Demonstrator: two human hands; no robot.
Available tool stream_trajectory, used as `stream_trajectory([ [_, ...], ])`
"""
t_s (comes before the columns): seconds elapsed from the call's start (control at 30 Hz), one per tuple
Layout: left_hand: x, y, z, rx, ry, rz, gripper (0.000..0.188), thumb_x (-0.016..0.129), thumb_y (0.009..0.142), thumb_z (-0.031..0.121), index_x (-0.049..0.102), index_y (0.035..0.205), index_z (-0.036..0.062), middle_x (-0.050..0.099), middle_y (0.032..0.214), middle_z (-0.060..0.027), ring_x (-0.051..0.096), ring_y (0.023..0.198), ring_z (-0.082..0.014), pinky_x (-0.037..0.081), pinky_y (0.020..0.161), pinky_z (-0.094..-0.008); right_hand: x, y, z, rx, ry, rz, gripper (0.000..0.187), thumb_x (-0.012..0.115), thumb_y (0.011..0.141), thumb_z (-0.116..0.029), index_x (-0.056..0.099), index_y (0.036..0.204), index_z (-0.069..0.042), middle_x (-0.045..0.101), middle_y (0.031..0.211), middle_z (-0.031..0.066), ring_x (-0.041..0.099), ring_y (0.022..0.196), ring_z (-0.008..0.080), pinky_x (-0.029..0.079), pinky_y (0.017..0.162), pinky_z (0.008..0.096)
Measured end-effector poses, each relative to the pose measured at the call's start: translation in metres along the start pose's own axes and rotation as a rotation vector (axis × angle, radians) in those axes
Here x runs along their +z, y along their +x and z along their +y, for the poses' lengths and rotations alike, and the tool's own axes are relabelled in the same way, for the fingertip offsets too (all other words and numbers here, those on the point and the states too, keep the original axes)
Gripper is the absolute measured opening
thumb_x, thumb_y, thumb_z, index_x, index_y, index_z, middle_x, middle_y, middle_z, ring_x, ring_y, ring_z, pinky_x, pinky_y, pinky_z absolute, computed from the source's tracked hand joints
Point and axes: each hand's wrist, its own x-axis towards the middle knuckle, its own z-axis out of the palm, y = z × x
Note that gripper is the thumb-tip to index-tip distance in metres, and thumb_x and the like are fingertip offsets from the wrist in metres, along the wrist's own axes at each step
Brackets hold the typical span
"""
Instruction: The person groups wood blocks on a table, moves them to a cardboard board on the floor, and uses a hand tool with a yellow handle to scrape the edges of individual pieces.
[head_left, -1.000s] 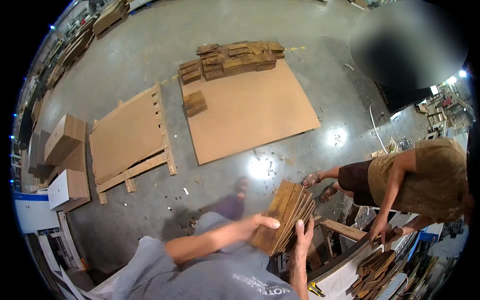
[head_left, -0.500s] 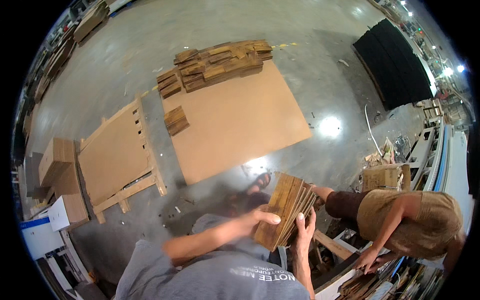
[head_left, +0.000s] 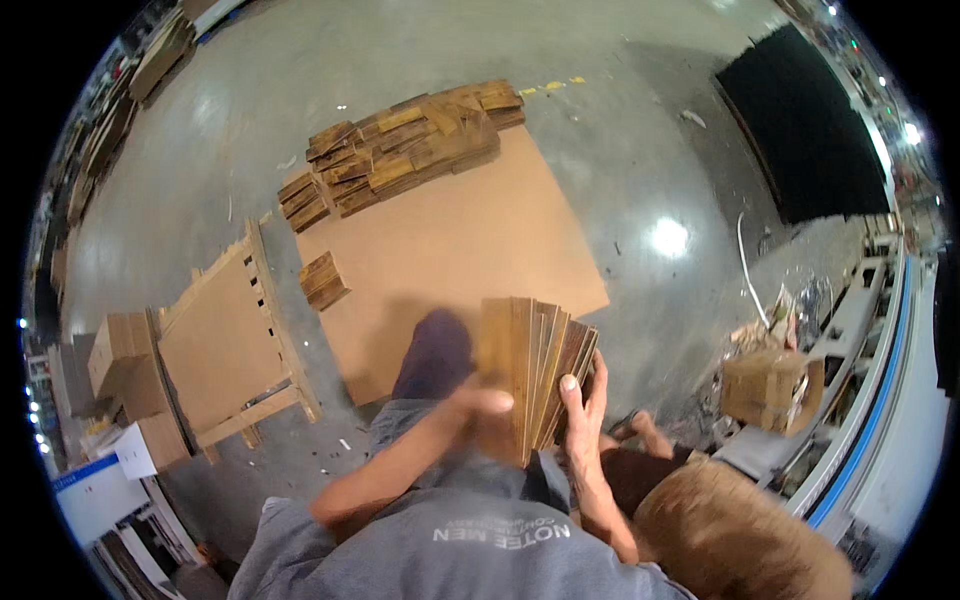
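Note:
A fanned bundle of brown wooden planks [head_left: 535, 375] is held upright in front of my body between both hands. My left hand [head_left: 480, 408], somewhat blurred, presses its thumb on the face of the nearest-left plank. On the bundle's right side my right hand [head_left: 583, 400] grips the edges, thumb on the near side and fingers behind. Ahead on the floor, a large brown cardboard sheet [head_left: 470, 240] carries a long pile of similar planks [head_left: 410, 145] along its far edge. A small separate stack of planks [head_left: 325, 282] lies at the sheet's left edge.
To the left are a wooden pallet topped with board [head_left: 225, 340] and cardboard boxes [head_left: 120, 350]. At right stand a black stack [head_left: 805, 125], an open carton [head_left: 770, 390] and machine rails [head_left: 850, 400]. Another person's brown-clothed body [head_left: 745, 530] is close on my right.
I have moved forward, and my knee now shows over the cardboard sheet. The plank bundle has shifted left and fanned out more. The other person has come nearer behind my right arm.

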Motion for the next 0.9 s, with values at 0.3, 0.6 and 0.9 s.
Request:
stream_trajectory([
  [0.3,-0.003,0.147,0.124,0.158,-0.06,0.075,0.083,0.071,0.076,0.025,0.037,0.147,0.0004,0.056,0.133,-0.0153,0.056,0.123,-0.0266,0.048,0.103,-0.0431,0.018,0.214,-0.054,0.059,-0.028,-0.123,0.093,0.07,0.09,-0.04,0.02,0.156,0.005,0.035,0.155,0.0253,0.033,0.144,0.0366,0.026,0.119,0.0461],
  [0.6,0.001,0.302,0.293,0.129,-0.137,0.138,0.079,0.07,0.076,0.019,0.04,0.147,0.0003,0.054,0.137,-0.0157,0.052,0.128,-0.0265,0.042,0.108,-0.0409,0.032,0.444,-0.118,0.154,-0.091,-0.146,0.095,0.071,0.09,-0.044,0.022,0.154,0.009,0.039,0.151,0.0269,0.039,0.14,0.0356,0.029,0.117,0.0473],
  [0.9,0.038,0.396,0.433,0.291,-0.342,0.195,0.081,0.074,0.074,0.023,0.043,0.145,0.002,0.056,0.133,-0.0124,0.054,0.124,-0.0248,0.043,0.107,-0.0393,0.066,0.624,-0.218,0.139,-0.173,-0.341,0.097,0.072,0.088,-0.045,0.023,0.154,0.008,0.041,0.149,0.0266,0.042,0.138,0.0349,0.032,0.116,0.046],
])
